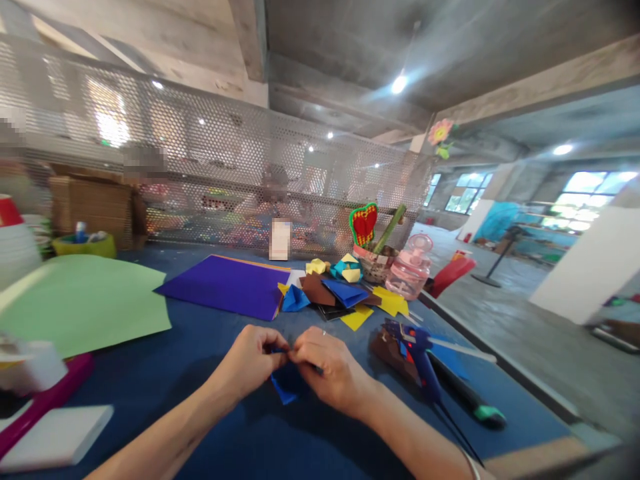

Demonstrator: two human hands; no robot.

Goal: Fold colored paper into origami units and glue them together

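My left hand [255,357] and my right hand [327,363] meet over the middle of the blue table. Between them is a small piece of blue paper [285,387], folded, its lower corner hanging under my fingers. Both hands are closed in a pinch on its upper edge; the fingers hide most of it. Just beyond lie a folded light-blue paper piece [295,299] and several brown, blue, black and yellow paper pieces [356,318]. A blue hot glue gun [423,353] lies to the right of my right hand.
Purple paper sheets [230,287] and a pale green sheet [95,303] lie at left, near a magenta tape dispenser [55,393] and a white block [60,433]. A pink bottle [409,270] and a basket [375,263] stand at back right. A perforated screen [225,160] rises behind the table.
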